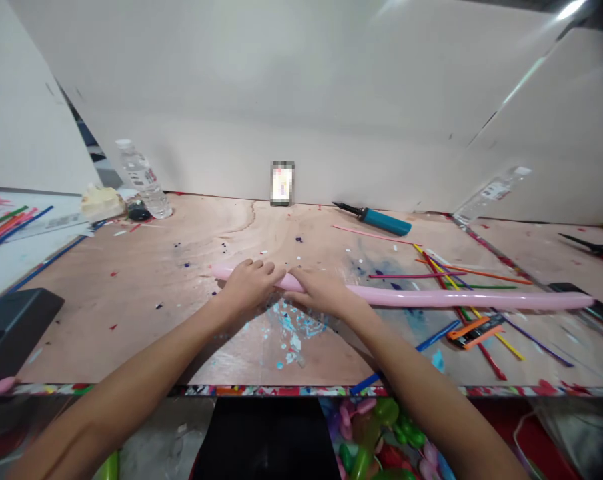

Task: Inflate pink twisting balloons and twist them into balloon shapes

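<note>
A long pink modelling balloon [431, 297], blown up, stretches from the table's middle far to the right. My left hand [254, 283] is wrapped round it near its left end, which sticks out past the knuckles. Close beside it, my right hand [319, 290] grips the same balloon, and a short pink piece shows between the two hands. Under the balloon's right part lie several uninflated balloons [474, 275] in red, yellow, purple, orange and green. An orange-and-black cutter-like tool [475, 331] rests just below it.
A teal hand pump [385, 221] lies near the back wall, right of a propped phone [282, 183]. Water bottles stand at the left [144, 179] and lean at the right [494, 195]. A dark box [19, 330] sits at left. Finished balloons [376, 437] lie below the table edge.
</note>
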Tool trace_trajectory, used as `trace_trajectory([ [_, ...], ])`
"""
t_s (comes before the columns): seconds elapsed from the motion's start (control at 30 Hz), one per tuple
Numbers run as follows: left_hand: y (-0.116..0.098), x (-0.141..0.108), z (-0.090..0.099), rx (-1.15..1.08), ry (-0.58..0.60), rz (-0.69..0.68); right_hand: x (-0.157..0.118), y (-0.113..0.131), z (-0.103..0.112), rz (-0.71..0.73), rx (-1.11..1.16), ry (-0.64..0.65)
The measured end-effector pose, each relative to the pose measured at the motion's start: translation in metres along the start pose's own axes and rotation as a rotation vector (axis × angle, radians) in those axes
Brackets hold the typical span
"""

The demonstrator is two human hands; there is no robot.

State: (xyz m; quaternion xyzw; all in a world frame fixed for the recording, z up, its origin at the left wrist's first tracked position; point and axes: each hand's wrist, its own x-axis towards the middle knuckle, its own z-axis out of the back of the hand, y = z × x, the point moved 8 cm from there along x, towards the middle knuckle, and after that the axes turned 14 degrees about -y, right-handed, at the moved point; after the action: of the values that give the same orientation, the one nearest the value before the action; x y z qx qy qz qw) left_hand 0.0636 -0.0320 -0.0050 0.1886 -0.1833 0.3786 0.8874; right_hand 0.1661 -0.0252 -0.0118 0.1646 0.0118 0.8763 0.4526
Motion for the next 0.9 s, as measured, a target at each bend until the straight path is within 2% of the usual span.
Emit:
trace_trajectory([
  [0.1,0.001,0.0,0.0,-0.013,0.037,0.011,-0.001,-0.005,-0.002,0.001,0.03,0.026],
  [0.27,0.003,0.003,0.006,-0.095,0.068,0.018,0.0,-0.004,0.008,-0.008,0.114,0.042],
  [0.43,0.004,0.001,0.008,-0.131,0.089,-0.011,0.007,0.0,0.011,-0.012,0.26,0.165],
  [0.63,-0.002,0.0,0.011,-0.123,0.093,-0.063,0.015,0.003,-0.001,0.028,0.339,0.312],
  [0.9,0.005,-0.003,0.008,-0.327,0.16,0.047,0.009,0.015,0.014,0.124,0.132,0.173],
])
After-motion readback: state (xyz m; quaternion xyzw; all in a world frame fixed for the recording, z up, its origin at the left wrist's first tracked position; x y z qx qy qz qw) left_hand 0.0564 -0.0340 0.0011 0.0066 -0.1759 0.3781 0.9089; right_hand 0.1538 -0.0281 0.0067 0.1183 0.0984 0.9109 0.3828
